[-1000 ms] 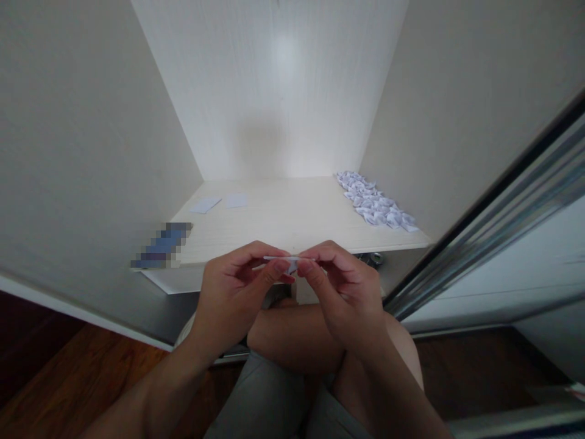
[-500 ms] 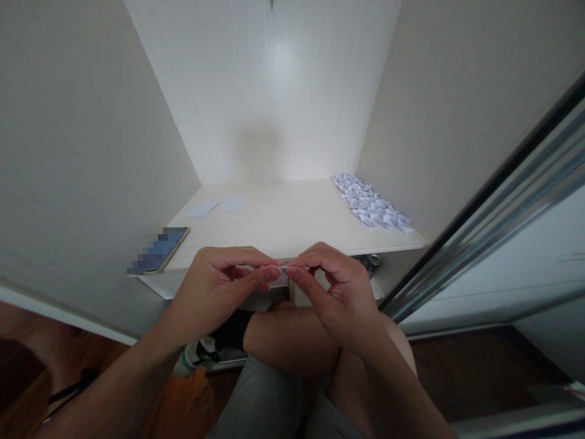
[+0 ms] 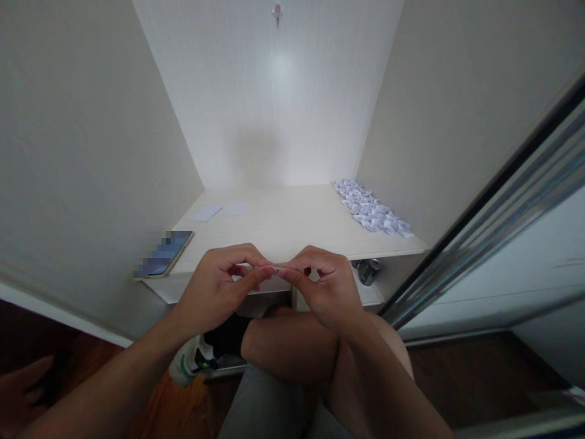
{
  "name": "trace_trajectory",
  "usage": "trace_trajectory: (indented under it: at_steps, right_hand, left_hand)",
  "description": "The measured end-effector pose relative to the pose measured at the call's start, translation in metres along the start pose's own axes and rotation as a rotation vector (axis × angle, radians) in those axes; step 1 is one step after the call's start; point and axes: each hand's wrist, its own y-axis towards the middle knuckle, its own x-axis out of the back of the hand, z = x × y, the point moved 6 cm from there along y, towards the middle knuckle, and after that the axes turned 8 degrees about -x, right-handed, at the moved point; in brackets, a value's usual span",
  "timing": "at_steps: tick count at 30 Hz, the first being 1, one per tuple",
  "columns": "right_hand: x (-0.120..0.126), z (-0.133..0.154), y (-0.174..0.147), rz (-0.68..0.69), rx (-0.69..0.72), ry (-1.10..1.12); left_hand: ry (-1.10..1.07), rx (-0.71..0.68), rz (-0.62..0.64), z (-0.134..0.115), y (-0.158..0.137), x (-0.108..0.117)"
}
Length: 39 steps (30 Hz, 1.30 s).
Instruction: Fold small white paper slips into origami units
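My left hand point(image 3: 223, 280) and my right hand point(image 3: 325, 281) meet in front of the shelf's front edge, above my lap. Thumbs and forefingers of both are pinched on a small, narrow piece of white paper point(image 3: 277, 269), mostly hidden by the fingertips. Beyond them lies the white shelf point(image 3: 283, 225). Along its right side sits a heap of several small folded white papers point(image 3: 372, 210). At the shelf's left, a flat white sheet point(image 3: 206, 213) lies beside another white sheet point(image 3: 237, 209).
A phone point(image 3: 167, 253) rests at the shelf's front left corner. Below the shelf on the right is a dark can point(image 3: 368, 272). Side walls enclose the shelf, and a metal door track point(image 3: 457, 244) runs along the right. Part of another person's limb point(image 3: 22, 384) shows at lower left.
Both hands have shifted slightly left, with fingertips closer together, so less of the paper shows. The view has tilted up a little, bringing the wall hook into sight.
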Motion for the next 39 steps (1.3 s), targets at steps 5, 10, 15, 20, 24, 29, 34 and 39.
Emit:
trace_trajectory:
  at_steps: [5,10,15,20,24,29,34,39]
  right_hand:
    - [-0.012,-0.007,0.001,0.037,-0.022,-0.009]
    - [-0.027,-0.015,0.004,0.082,-0.065,-0.024]
    - [-0.035,-0.019,0.008,0.083,-0.067,-0.027]
    - [-0.036,-0.019,0.009,0.089,-0.069,-0.007]
    - [-0.037,-0.032,0.012,0.108,-0.201,0.098]
    - [-0.046,-0.06,0.008,0.157,-0.519,0.519]
    - [-0.046,-0.068,0.005,0.154,-0.539,0.665]
    - [-0.037,-0.066,0.006,0.181,-0.454,0.535]
  left_hand:
    - [0.021,-0.02,0.014,0.008,-0.007,0.006]
    - [0.083,-0.048,0.056,0.02,-0.014,0.016]
    - [0.036,-0.009,0.038,0.028,-0.015,0.025]
    - [0.063,-0.034,0.027,0.028,-0.014,0.029]
    - [-0.059,0.054,0.007,0.036,-0.014,0.027]
    - [-0.345,0.172,0.052,0.051,-0.015,0.018]
    - [-0.577,0.267,-0.012,0.063,-0.017,0.005]
    - [-0.781,0.369,-0.105,0.067,-0.019,-0.008]
